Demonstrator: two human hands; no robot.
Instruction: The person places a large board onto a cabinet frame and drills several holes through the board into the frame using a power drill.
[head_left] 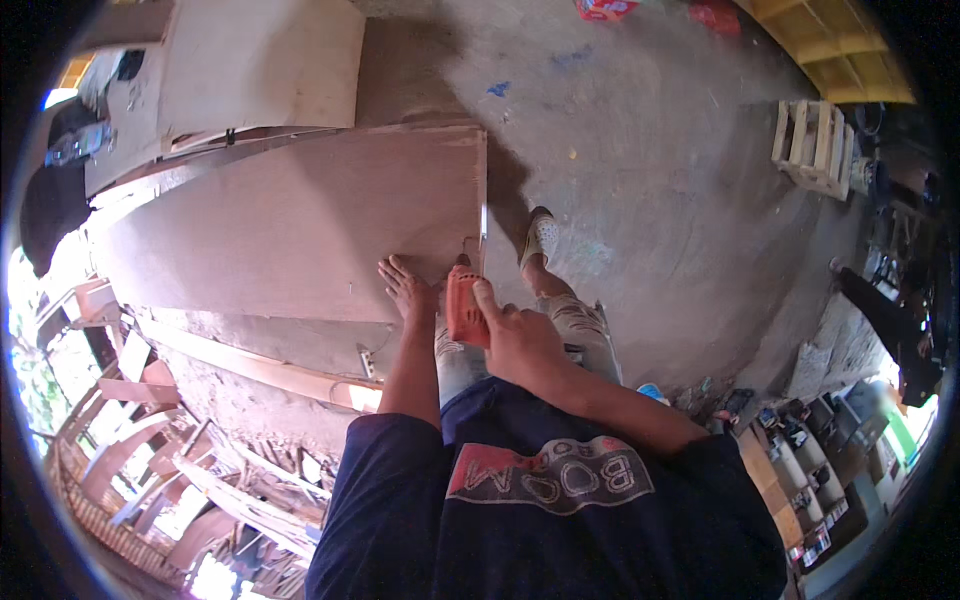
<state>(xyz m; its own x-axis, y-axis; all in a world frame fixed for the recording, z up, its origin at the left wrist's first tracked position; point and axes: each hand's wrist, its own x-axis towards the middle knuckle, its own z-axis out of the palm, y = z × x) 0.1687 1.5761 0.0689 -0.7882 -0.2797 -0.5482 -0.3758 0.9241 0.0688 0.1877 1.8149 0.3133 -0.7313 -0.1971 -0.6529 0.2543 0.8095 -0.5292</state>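
Right hand point(520, 340) gripping orange power tool point(467, 310) at near right corner of panel point(290, 220); left hand point(412, 292) released, flat on panel. Slatted crate point(823, 145) well right of panel, contents unclear.

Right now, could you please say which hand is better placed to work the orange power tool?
Probably the right hand: it grips the orange power tool, while the left hand lies nearby with fingers spread on the board.
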